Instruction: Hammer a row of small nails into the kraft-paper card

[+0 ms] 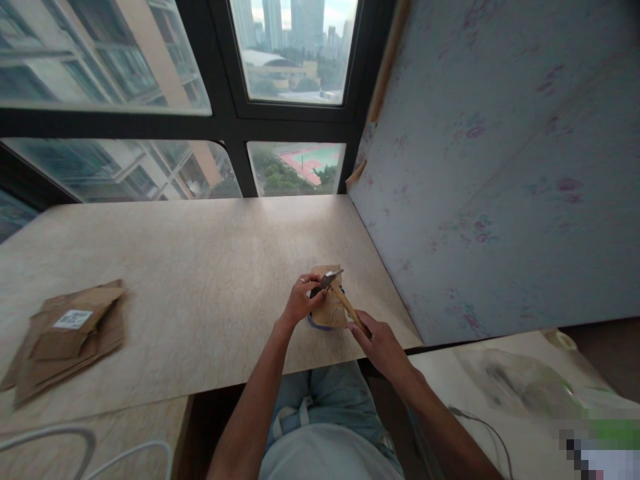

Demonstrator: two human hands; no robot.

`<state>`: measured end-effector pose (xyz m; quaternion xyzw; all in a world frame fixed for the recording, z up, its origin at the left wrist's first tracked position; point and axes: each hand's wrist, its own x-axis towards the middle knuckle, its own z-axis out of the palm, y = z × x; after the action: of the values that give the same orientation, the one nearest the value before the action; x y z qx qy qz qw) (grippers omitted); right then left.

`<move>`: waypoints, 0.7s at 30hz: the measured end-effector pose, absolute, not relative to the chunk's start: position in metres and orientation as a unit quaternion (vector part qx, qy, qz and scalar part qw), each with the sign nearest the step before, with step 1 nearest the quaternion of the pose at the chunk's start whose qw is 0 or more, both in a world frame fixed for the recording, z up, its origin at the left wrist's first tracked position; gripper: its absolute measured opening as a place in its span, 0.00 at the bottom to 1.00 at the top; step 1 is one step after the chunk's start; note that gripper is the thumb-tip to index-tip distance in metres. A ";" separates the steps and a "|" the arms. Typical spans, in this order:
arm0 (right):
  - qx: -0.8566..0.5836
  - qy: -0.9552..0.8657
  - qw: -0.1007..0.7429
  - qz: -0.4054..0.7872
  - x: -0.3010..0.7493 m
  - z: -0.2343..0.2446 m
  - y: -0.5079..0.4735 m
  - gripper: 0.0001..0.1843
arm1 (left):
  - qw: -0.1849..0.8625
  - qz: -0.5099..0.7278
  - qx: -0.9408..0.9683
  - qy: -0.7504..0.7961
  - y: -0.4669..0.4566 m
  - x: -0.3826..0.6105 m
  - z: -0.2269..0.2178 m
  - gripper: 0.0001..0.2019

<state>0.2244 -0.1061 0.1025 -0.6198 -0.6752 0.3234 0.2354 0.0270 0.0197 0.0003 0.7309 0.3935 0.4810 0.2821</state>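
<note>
A hammer (344,301) with a wooden handle and a dark metal head is held tilted over the counter near its front edge. My right hand (376,339) is wrapped round the lower end of the handle. At the other end, my left hand (303,297) has its fingers closed on the hammer's head; a ring shows on one finger. Beneath the hammer lies a flat brown piece (327,315), like cardboard or kraft paper, with small print on it. A blue edge (319,325) of something peeks out around it; what it belongs to is hidden.
Several brown paper envelopes (75,333) lie stacked on the counter (190,280) at left. Windows (297,53) rise behind it, and a flower-patterned wall (500,167) stands close at right. A lower white surface at bottom right holds a cable (483,421) and a clear plastic bag (525,383).
</note>
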 end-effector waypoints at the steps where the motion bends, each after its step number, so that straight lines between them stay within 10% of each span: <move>1: -0.619 -0.672 0.244 0.323 0.224 0.103 -0.107 0.20 | 0.282 0.482 0.730 0.394 0.020 0.027 0.000 0.04; 21: -0.668 -0.572 0.316 0.355 0.228 0.095 -0.116 0.24 | 0.277 0.478 0.738 0.387 0.018 0.028 0.009 0.10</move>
<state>0.2283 -0.1161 0.0945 -0.6684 -0.5721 0.3550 0.3161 0.0281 0.0178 0.0091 0.7382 0.3867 0.4781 0.2773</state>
